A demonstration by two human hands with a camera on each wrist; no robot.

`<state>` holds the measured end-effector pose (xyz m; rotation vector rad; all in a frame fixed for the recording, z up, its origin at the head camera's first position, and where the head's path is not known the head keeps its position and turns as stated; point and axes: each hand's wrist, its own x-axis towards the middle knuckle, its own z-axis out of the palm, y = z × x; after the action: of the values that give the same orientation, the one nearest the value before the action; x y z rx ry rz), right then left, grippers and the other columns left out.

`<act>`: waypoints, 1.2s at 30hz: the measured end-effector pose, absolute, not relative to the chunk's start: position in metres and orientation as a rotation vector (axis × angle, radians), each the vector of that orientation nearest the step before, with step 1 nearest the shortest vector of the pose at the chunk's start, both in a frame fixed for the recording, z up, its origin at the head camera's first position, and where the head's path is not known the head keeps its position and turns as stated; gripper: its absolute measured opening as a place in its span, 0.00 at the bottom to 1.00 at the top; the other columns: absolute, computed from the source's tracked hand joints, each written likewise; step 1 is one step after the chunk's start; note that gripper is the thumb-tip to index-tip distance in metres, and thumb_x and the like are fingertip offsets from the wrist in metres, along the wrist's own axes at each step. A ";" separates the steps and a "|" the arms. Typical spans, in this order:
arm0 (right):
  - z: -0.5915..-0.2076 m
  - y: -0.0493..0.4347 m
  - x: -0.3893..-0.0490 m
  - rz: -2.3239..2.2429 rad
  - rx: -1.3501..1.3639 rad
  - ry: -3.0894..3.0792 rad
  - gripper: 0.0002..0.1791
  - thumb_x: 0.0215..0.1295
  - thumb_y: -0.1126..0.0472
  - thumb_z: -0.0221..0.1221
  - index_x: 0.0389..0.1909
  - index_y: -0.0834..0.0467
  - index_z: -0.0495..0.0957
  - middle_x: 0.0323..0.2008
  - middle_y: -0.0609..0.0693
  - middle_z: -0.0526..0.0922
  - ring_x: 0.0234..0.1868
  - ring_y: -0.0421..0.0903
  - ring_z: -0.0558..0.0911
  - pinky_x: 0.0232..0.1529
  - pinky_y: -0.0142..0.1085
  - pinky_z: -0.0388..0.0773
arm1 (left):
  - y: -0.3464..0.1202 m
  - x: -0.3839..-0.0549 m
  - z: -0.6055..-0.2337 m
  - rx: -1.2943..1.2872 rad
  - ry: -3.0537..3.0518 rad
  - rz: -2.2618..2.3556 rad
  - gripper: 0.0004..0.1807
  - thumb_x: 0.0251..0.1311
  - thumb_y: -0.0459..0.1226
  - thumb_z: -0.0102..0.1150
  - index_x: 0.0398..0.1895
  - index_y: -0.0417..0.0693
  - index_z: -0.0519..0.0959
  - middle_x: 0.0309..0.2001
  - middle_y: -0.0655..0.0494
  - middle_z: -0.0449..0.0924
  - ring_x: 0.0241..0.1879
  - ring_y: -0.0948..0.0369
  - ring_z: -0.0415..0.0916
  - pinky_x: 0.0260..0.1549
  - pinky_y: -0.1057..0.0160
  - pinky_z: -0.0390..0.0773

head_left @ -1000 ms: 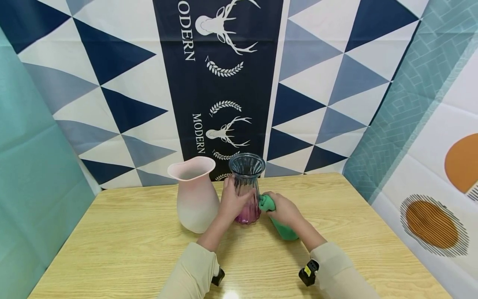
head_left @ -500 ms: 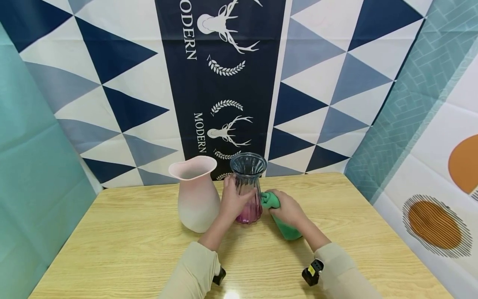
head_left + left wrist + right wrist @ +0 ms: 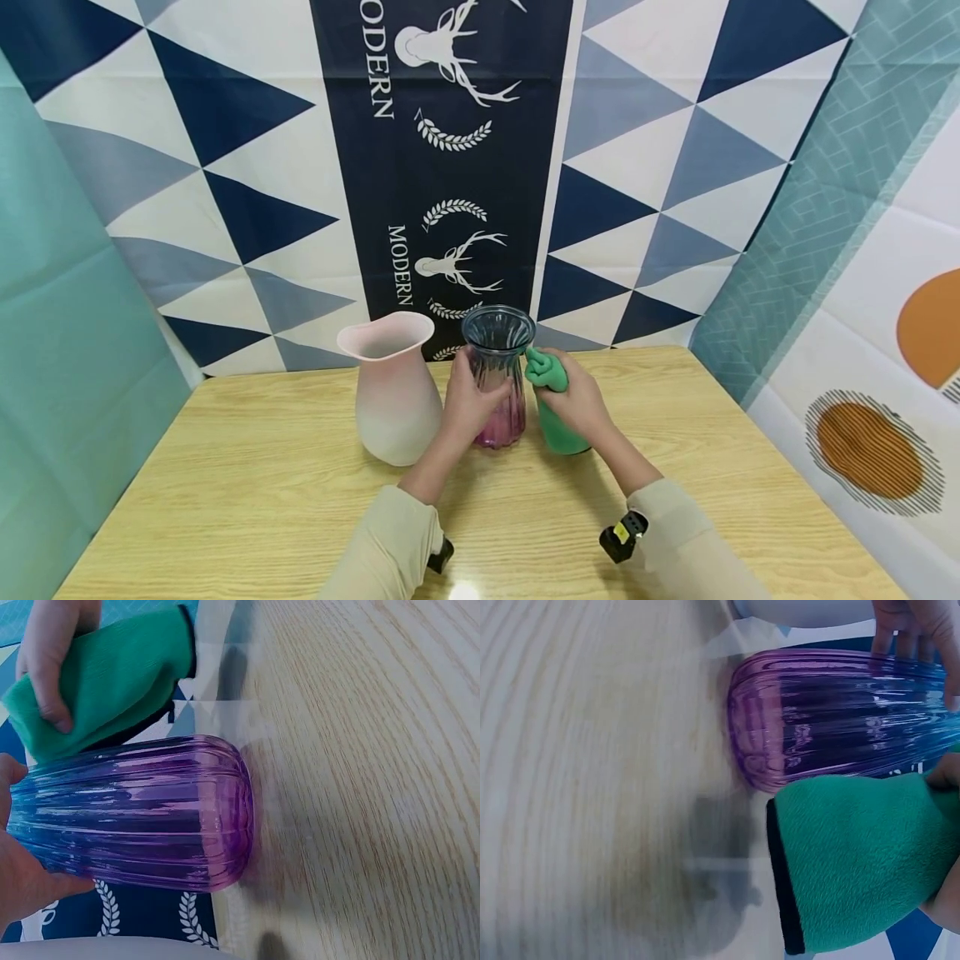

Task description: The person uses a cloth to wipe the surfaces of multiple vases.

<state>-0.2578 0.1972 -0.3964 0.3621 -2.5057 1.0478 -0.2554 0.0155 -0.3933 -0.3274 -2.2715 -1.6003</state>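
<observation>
A ribbed glass vase [image 3: 504, 417], blue at the flared rim and purple at the base, stands upright at the back of the table. My left hand [image 3: 471, 400] grips its side, thumb toward the front and fingers round the left. My right hand [image 3: 581, 398] holds a bunched green cloth [image 3: 558, 429] just to the right of the vase, its gathered top close to the glass below the rim. In the right wrist view the cloth [image 3: 855, 855] hangs beside the vase [image 3: 817, 712] and shows a black edge. The left wrist view shows the vase base [image 3: 217, 817] on the tabletop.
A pale pink and white vase [image 3: 397, 400] with a wavy rim stands left of my left hand. The wooden table [image 3: 285, 517] meets a patterned backdrop [image 3: 457, 167] behind the vases, and hanging sheets [image 3: 67, 333] border both sides.
My right hand has risen with the green cloth toward the vase's upper part, and the cloth's lower end has swung up and left. My left hand keeps its grip on the vase.
</observation>
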 end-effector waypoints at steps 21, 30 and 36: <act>-0.371 0.185 -0.262 1.252 0.287 -2.310 0.31 0.53 0.66 0.64 0.60 0.55 0.69 0.56 0.59 0.76 0.53 0.58 0.77 0.52 0.52 0.73 | 0.014 -0.258 -0.397 -0.365 -2.297 -1.574 0.36 0.48 0.37 0.65 0.63 0.46 0.64 0.58 0.45 0.72 0.59 0.51 0.70 0.60 0.52 0.70; -0.378 0.182 -0.264 1.130 0.361 -2.386 0.30 0.54 0.63 0.64 0.59 0.58 0.69 0.51 0.60 0.78 0.44 0.55 0.76 0.43 0.47 0.73 | 0.013 -0.257 -0.395 -0.384 -2.312 -1.542 0.36 0.48 0.39 0.65 0.63 0.45 0.64 0.59 0.44 0.71 0.61 0.49 0.69 0.60 0.50 0.69; -0.381 0.183 -0.264 1.059 0.406 -2.432 0.30 0.53 0.62 0.64 0.59 0.59 0.69 0.50 0.60 0.78 0.45 0.55 0.77 0.45 0.49 0.73 | 0.013 -0.258 -0.393 -0.385 -2.323 -1.557 0.35 0.49 0.38 0.64 0.62 0.45 0.64 0.58 0.44 0.72 0.58 0.50 0.71 0.59 0.51 0.71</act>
<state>-0.2643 0.1827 -0.3814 0.4059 -2.4320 1.0587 -0.2583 0.0131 -0.3930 -0.3845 -2.3229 -1.5568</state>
